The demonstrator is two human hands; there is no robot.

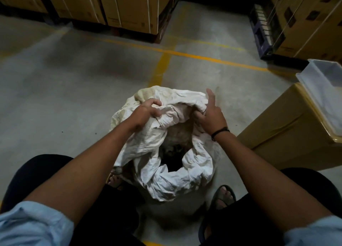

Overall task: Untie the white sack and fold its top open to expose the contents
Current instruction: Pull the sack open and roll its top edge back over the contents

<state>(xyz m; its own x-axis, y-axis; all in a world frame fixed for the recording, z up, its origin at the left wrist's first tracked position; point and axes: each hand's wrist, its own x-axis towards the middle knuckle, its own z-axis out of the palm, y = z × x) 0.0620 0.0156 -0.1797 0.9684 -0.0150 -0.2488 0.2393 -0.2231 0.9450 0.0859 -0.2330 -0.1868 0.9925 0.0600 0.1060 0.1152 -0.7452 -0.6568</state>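
Our sack (166, 153) stands upright on the floor (74, 97) between our feet, mouth already open. Our left hand (146, 114) clamps its rim at ten o'clock; our right hand (209, 116) pinches it at two o'clock, index finger free, equally near for folding outward.

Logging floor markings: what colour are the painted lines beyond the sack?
Yellow floor lines, clearest in the head view.

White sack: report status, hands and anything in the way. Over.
Left hand and right hand both gripping the rim. White sack untied, mouth open, top partly folded down; contents dim, unidentifiable. Nothing blocking; cardboard box stands clear, right.
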